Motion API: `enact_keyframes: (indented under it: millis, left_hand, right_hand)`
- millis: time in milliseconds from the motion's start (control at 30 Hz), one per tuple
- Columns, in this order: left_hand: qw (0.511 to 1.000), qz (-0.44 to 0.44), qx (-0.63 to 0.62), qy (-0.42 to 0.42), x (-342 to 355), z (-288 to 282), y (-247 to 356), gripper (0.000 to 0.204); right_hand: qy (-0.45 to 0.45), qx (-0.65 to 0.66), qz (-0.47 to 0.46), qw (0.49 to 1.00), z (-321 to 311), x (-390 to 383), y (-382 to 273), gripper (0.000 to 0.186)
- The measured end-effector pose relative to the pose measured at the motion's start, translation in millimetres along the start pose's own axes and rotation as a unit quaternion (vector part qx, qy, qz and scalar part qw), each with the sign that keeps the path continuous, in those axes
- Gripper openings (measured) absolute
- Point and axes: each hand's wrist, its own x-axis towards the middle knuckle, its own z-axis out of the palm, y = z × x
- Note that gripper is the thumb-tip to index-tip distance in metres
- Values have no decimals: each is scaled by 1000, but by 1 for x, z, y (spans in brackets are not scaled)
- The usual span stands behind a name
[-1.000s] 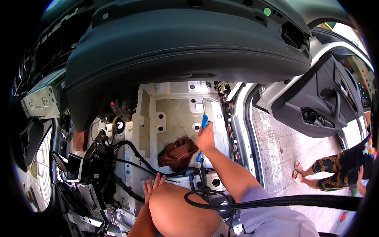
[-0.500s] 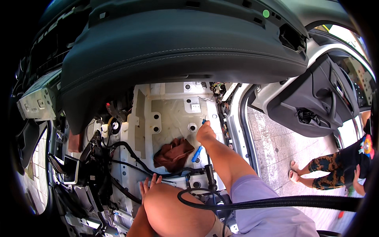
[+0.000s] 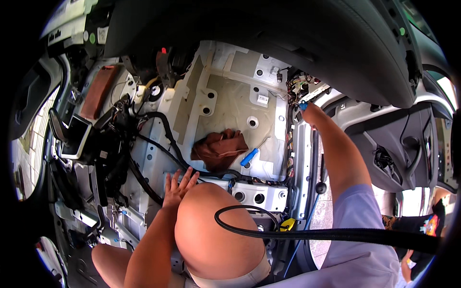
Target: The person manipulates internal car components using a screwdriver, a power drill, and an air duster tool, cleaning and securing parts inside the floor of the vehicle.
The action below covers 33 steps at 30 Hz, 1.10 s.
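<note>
Most of a blue tool point(image 3: 303, 105) hides inside the clenched right hand point(image 3: 313, 116); left hand point(image 3: 177, 191) splayed over metal point(image 3: 154, 168), palm unseen.

Pale lavender tee, looks like: loose short sleeve point(image 3: 355, 206) around 4 o'clock, kinda wrinkly shirt point(image 3: 355, 271) below it. Beige shorts point(image 3: 235, 279) at 6, hem stopping above a bare knee point(image 3: 211, 225). Right hand point(image 3: 312, 115), 2 o'clock, gloveless.

The right hand point(image 3: 312, 116) partly hides a blue tool point(image 3: 303, 105), its tip too small to tell. The top edge crops the dashboard point(image 3: 307, 33).
</note>
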Motion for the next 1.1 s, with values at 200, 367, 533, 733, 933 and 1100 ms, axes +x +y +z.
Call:
enact_keyframes:
  millis: [200, 367, 533, 733, 933, 1100]
  left_hand:
    - [1000, -3, -31, 0, 6, -4, 13, 73]
    - [999, -8, -33, -17, -1, 0, 5, 77]
    - [996, 12, -27, 85, 1, -9, 16, 68]
    - [997, -18, -78, -9, -4, -26, 13, 78]
    - [998, -7, -67, -15, 5, -26, 20, 78]
    - [998, -22, -54, -37, -2, -29, 14, 77]
  right_hand:
    - [-53, -65, 1, 996, -11, 54, 49, 47]
    - [-16, -138, -10, 990, 0, 29, 8, 42]
    - [74, -210, -45, 974, 31, 21, 18, 42]
    - [93, -181, -19, 979, 64, -3, -4, 41]
    - [129, -36, 40, 990, 73, 28, 44, 43]
    - [30, 43, 20, 998, 40, -5, -4, 49]
